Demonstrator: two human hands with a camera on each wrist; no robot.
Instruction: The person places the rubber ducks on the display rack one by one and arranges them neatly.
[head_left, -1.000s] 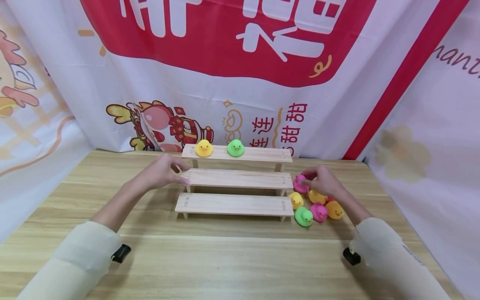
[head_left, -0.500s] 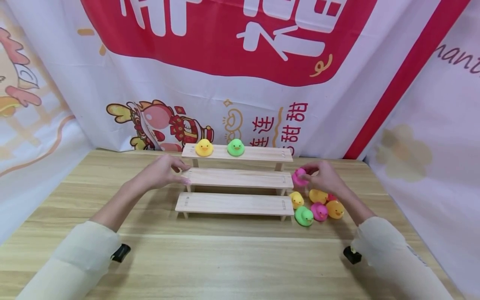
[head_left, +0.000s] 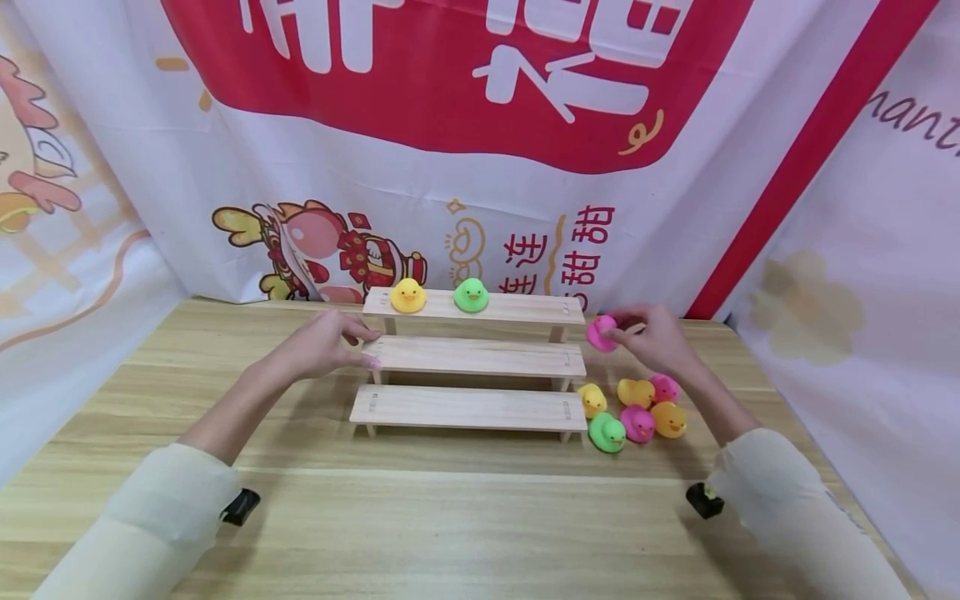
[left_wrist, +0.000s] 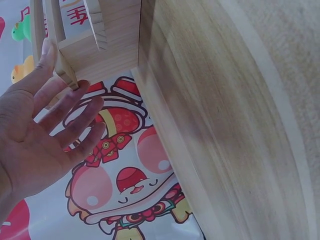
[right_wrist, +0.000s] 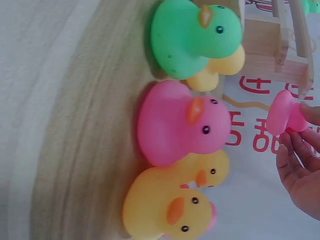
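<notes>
A three-tier wooden shelf (head_left: 465, 356) stands on the table. My left hand (head_left: 324, 343) holds the left end of its middle tier, thumb and index finger at the board in the left wrist view, the other fingers spread. My right hand (head_left: 658, 340) pinches a pink rubber duck (head_left: 601, 332) between thumb and fingers, raised off the table beside the shelf's right end. In the right wrist view the duck (right_wrist: 281, 113) is tipped sideways with its base outward. A yellow duck (head_left: 408, 296) and a green duck (head_left: 472, 296) sit on the top tier.
Several more ducks lie grouped at the shelf's right: a green one (head_left: 607, 433), a pink one (head_left: 638, 423), an orange-yellow one (head_left: 669, 419) and others. A printed cloth (head_left: 420, 125) hangs behind the table (head_left: 450, 525) and along both sides.
My right hand has lifted the pink duck up and back from the pile, toward the height of the top tier. My left hand has stayed at the shelf.
</notes>
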